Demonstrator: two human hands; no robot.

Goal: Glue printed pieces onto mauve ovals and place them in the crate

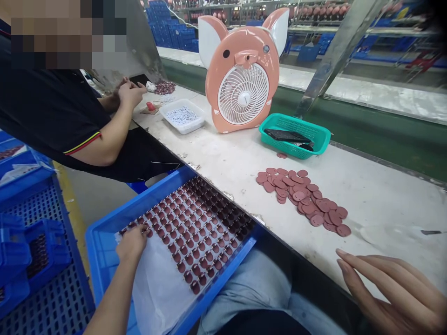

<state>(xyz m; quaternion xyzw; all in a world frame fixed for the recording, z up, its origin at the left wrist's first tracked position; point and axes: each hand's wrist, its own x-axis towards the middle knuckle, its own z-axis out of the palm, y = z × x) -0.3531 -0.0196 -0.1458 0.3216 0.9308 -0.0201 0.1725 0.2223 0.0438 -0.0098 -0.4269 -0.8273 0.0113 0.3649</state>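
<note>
Blue plastic crates [174, 32] stand far beyond a long, white, scuffed worktop [387, 186]. Near its left edge sits a blue plastic bin [99, 246], holding white sheeting [157, 284] and rows of small, dark red, rounded pieces [195, 253]. At the rows' left end, the left hand [132, 242] has a narrow grip, pinched on one such piece. On the near right, the right hand [387, 284] has its grip slightly parted, beside a loose pile of flat, reddish-brown discs [307, 200] on the worktop.
</note>
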